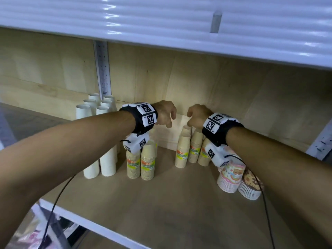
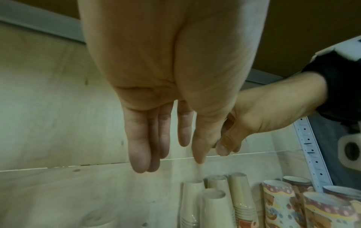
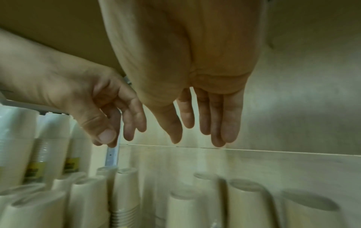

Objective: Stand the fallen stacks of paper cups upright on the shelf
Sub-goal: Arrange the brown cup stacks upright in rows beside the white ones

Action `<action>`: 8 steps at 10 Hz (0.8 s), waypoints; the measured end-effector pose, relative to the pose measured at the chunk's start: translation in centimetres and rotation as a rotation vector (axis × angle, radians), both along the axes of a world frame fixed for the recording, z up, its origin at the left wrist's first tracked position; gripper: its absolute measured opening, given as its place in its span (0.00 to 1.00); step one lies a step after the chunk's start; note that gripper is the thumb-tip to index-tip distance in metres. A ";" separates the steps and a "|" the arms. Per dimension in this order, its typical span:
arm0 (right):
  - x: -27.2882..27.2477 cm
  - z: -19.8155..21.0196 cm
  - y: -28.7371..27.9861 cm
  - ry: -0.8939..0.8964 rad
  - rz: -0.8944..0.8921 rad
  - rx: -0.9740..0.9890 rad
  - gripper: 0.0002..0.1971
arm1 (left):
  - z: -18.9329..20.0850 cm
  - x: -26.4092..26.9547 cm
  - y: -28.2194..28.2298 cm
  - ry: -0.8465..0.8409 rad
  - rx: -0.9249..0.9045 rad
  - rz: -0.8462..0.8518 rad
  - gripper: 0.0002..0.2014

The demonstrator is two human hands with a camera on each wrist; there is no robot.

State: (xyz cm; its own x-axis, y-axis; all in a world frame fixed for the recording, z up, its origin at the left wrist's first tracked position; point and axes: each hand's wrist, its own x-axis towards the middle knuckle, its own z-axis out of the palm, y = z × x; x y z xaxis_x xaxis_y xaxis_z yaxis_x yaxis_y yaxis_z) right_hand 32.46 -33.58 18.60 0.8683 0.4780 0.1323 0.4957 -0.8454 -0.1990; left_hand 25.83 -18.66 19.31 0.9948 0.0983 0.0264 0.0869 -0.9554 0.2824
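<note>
Paper cup stacks (image 1: 183, 150) stand upright toward the shelf's (image 1: 179, 203) back edge: white (image 1: 107, 159), kraft with yellow labels, and patterned ones (image 1: 231, 177), several partly hidden behind both wrists. Above them hang the left hand (image 1: 164, 114) and right hand (image 1: 197, 115), fingers loose, holding nothing. Label print is unreadable.

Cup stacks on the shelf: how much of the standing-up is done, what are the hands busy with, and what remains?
Done: the white stacks, both groups of tan stacks and the patterned stacks all stand upright on the shelf. In hand: nothing; the left hand and right hand hang above the tan stacks with relaxed fingers. Left: no fallen stack is visible; some stacks are hidden by the arms.
</note>
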 end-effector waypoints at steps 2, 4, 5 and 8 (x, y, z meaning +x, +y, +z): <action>-3.6 -0.1 3.7 0.026 0.145 0.057 0.19 | 0.2 -3.0 2.8 -0.006 0.037 0.076 0.17; -6.7 -1.4 6.4 0.066 0.231 0.018 0.18 | -0.8 -5.3 4.6 0.113 0.143 0.082 0.16; -7.5 -2.5 7.2 0.094 0.235 0.017 0.17 | -1.6 -6.3 4.9 0.147 0.230 0.075 0.17; -8.1 -4.5 8.8 0.208 0.276 -0.028 0.18 | -3.9 -7.1 6.4 0.171 0.187 0.075 0.17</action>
